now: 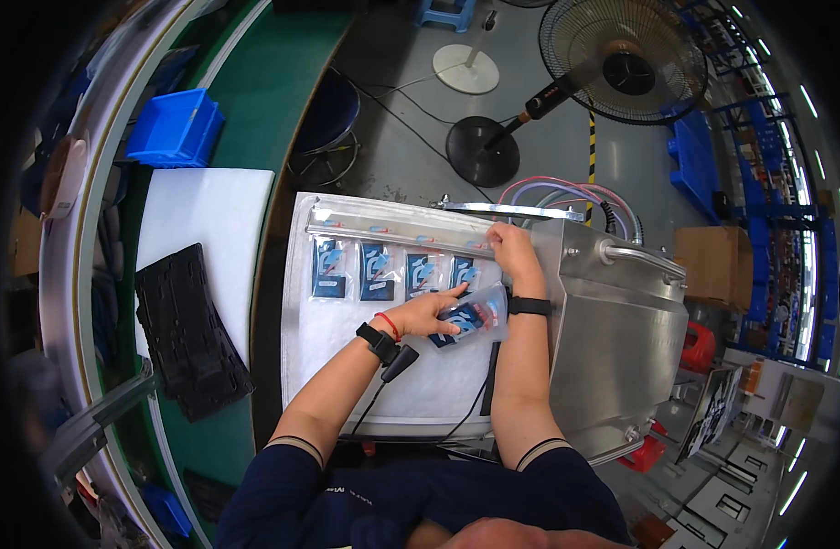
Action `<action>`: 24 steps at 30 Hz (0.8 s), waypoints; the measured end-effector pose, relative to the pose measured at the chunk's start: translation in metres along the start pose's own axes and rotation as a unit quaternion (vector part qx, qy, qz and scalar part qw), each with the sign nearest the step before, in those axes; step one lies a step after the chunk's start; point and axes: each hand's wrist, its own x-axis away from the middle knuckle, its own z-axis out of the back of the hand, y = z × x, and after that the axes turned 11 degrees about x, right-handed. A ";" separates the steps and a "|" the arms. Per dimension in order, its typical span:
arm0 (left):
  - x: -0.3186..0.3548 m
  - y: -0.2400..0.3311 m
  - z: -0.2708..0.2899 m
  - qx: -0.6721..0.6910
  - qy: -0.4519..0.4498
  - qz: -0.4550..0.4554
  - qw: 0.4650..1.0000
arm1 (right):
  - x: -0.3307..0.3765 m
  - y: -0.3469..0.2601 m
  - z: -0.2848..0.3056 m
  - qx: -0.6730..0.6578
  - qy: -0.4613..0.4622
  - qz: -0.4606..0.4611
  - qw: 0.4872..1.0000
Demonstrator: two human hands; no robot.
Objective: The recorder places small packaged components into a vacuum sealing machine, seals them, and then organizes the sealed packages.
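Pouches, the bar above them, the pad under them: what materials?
Pouches: clear glossy plastic film, likely; glare, dark blue inserts show through. Bar: bare metal, probably aluminium or steel; silvery sheen. Pad: white matte, foam or fabric; cannot tell which.

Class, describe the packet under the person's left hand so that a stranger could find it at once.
Start at the white padded mat beside the steel machine. A row of four clear packets with dark blue inserts lies below a metal bar. The packet sought lies apart, below that row, tilted, under the left hand.
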 end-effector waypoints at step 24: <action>0.201 -0.022 -0.053 0.307 0.267 -0.068 0.911 | -0.027 -0.076 -0.029 -0.042 -0.006 0.071 0.997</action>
